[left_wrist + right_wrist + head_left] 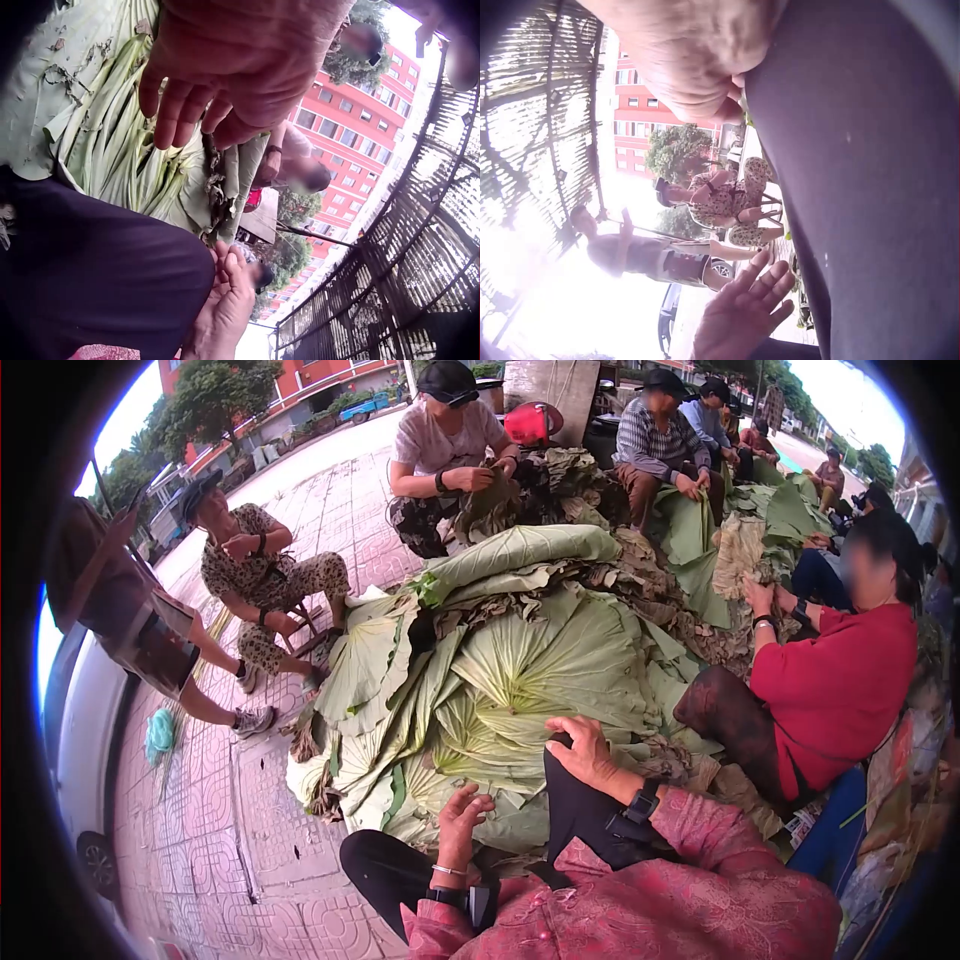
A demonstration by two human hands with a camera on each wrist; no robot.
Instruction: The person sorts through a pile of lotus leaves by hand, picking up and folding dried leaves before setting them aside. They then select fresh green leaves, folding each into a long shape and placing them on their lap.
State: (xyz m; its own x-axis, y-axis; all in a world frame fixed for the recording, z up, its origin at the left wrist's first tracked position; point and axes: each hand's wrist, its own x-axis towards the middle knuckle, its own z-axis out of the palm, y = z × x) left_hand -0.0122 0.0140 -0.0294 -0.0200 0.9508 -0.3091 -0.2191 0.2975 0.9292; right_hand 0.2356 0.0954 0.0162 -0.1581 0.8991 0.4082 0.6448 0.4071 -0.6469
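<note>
A big heap of large green lotus leaves lies in front of me, reaching my knees in black trousers. My left hand hovers just over the near edge of the leaves, fingers loosely spread and holding nothing. In the left wrist view its fingers hang relaxed above a ribbed leaf. My right hand lies flat on my right knee at the edge of the heap, gripping nothing. The right wrist view shows it against the black trouser cloth.
Several people sit around the heap handling leaves: one in red close on my right, one in leopard print on a stool at left, others at the back. Patterned brick paving stretches left. A white vehicle stands at the left edge.
</note>
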